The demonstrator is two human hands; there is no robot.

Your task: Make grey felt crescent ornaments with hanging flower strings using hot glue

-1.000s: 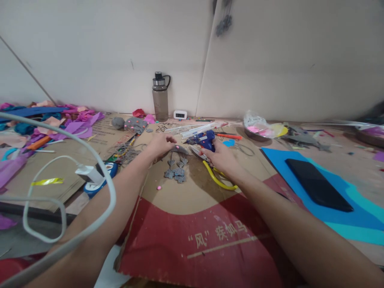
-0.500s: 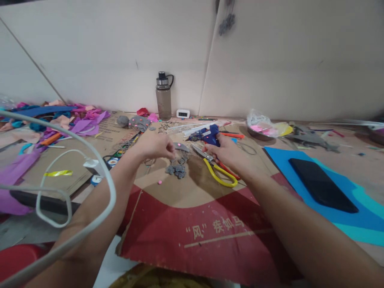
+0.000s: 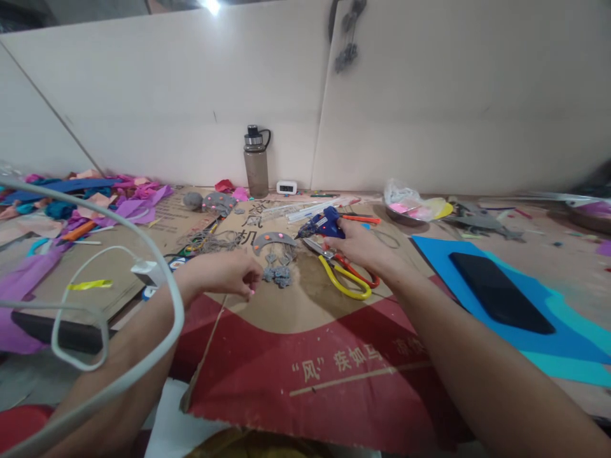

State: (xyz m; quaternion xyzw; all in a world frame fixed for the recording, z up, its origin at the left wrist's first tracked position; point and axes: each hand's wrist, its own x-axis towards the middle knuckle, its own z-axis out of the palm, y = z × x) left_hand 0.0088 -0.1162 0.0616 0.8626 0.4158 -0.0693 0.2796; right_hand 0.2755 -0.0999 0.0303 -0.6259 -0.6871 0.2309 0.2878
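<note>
My left hand (image 3: 238, 275) is closed in a pinch over the cardboard (image 3: 286, 316), with a small pink dot (image 3: 251, 292) at its fingertips. Just right of it lies a grey felt crescent (image 3: 274, 238) with pink and orange dots, joined by strings to small grey flower shapes (image 3: 278, 275). My right hand (image 3: 347, 236) is wrapped round a blue glue gun (image 3: 323, 221), whose nozzle points left. Under that hand rest scissors with yellow handles (image 3: 344, 280) and a red-orange handled tool (image 3: 365, 273).
A bottle (image 3: 256, 162) and small white clock (image 3: 286, 187) stand by the wall. Colourful felt scraps (image 3: 95, 197) lie left, near a white cable (image 3: 162, 254). A black phone (image 3: 501, 292) lies on blue sheets (image 3: 439, 254) at right, below a metal bowl (image 3: 410, 216).
My left hand has moved down and toward me, from above the grey crescent to the loose pink dot. My right hand still holds the glue gun. The camera view has shifted slightly.
</note>
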